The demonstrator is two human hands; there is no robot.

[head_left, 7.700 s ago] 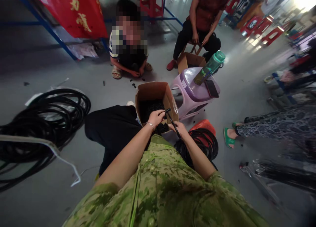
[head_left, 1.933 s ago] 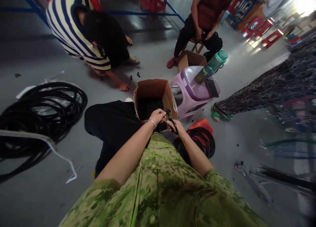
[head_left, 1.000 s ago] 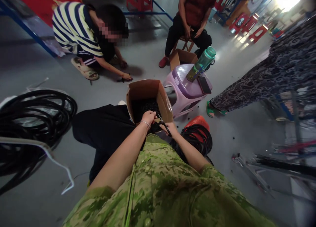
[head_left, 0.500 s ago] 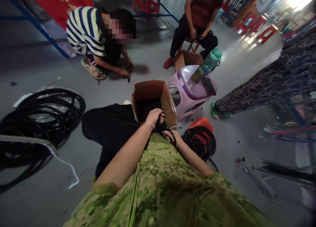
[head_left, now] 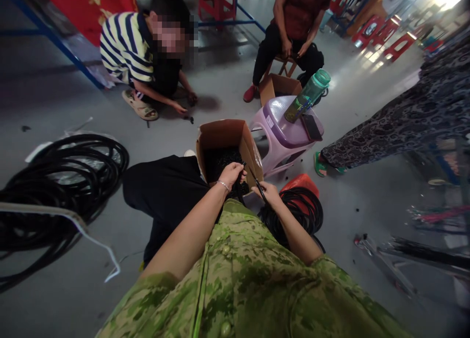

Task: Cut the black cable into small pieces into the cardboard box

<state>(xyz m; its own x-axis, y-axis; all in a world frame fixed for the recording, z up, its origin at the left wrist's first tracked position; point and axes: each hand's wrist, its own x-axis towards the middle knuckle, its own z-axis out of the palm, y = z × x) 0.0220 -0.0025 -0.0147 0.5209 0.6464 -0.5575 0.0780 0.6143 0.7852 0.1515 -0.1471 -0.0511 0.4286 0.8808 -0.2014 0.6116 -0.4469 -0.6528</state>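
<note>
My left hand [head_left: 233, 175] is closed over the near part of an open cardboard box [head_left: 253, 154], pinching a black rubber strip [head_left: 240, 193] that hangs down toward my lap. Its exact profile is too small to make out. My right hand [head_left: 270, 193], just right of the box's near corner, grips what look like slim black-handled scissors [head_left: 257, 183]. The pointed end is directed up and away from me, a short way right of my left hand. Small black pieces [head_left: 220, 161] fill the bottom of the box.
Black coils lie on the floor, a large one [head_left: 91, 156] at left and another [head_left: 308, 210] by a red bag [head_left: 306, 183]. A purple stool [head_left: 279, 132] carries a green bottle [head_left: 308, 95] and a phone [head_left: 312, 127]. A crouching person [head_left: 127, 49], a seated person [head_left: 293, 34] and a standing person's leg [head_left: 389, 117] surround me.
My right hand has moved up and right, away from my lap, bringing the scissors into plain view beside the box. My left hand stays nearly in place. The crouching person's head has risen.
</note>
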